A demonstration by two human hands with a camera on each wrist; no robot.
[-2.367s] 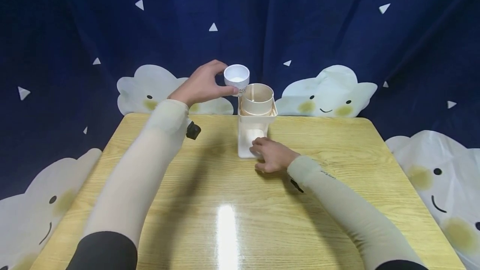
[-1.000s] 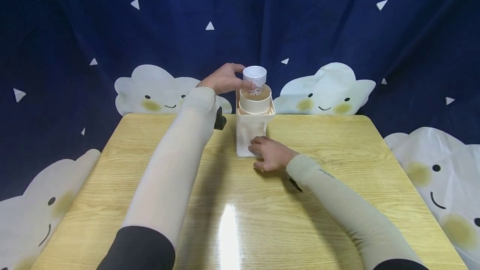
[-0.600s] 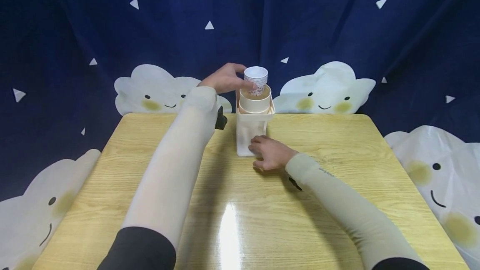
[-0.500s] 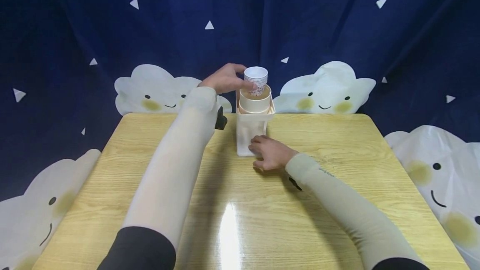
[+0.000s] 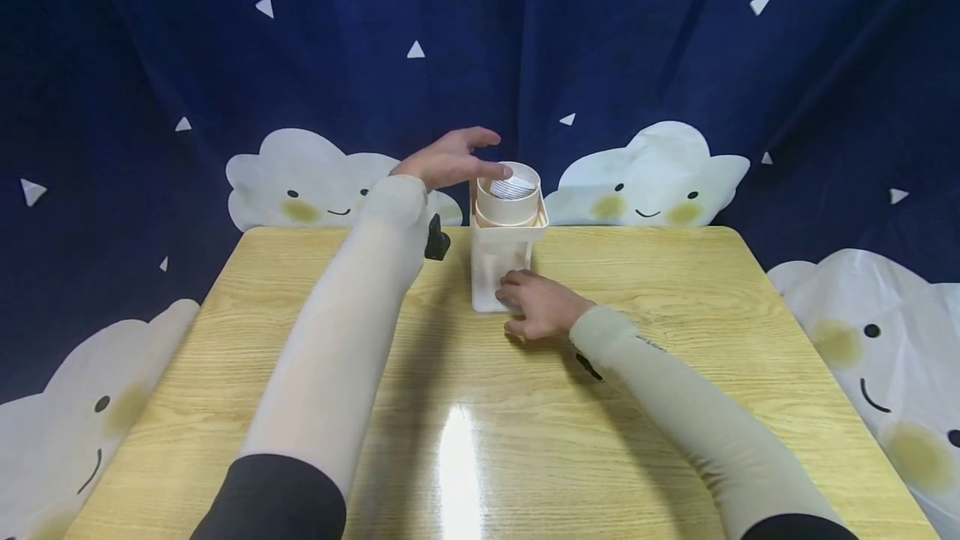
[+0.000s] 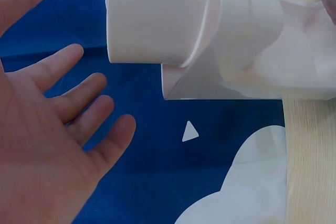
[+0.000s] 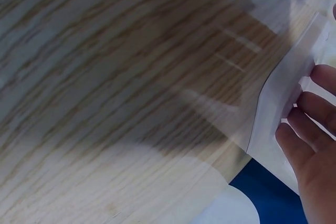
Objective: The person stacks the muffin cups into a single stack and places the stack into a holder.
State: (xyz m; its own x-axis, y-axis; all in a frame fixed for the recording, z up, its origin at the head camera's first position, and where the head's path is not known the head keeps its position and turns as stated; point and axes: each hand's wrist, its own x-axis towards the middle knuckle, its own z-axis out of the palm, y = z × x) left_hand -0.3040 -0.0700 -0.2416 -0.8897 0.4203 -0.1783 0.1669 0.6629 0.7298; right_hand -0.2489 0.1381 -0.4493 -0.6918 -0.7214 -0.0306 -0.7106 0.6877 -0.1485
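A cream cup dispenser (image 5: 483, 277) with a round tube (image 5: 507, 208) on top stands at the far edge of the table. Inside the tube sits a stack of white paper cups (image 5: 512, 188), sunk below the rim and slightly tilted. My left hand (image 5: 450, 161) hovers at the tube's left, thumb over the rim, its fingers spread and holding nothing. In the left wrist view its palm faces the tube, apart from it. Down at the dispenser's base my right hand (image 5: 546, 307) rests, bent fingers (image 7: 315, 109) touching the base's side and thumb near the tabletop.
The wooden table (image 5: 637, 440) spreads in front of the dispenser, with a bright light reflection near its middle. Behind it hangs a dark blue curtain (image 5: 637, 40) with white triangles and smiling cloud cutouts.
My left hand carried the stack of paper cups rightward over the tube, then let it go, and the stack dropped inside. My right hand has stayed by the base.
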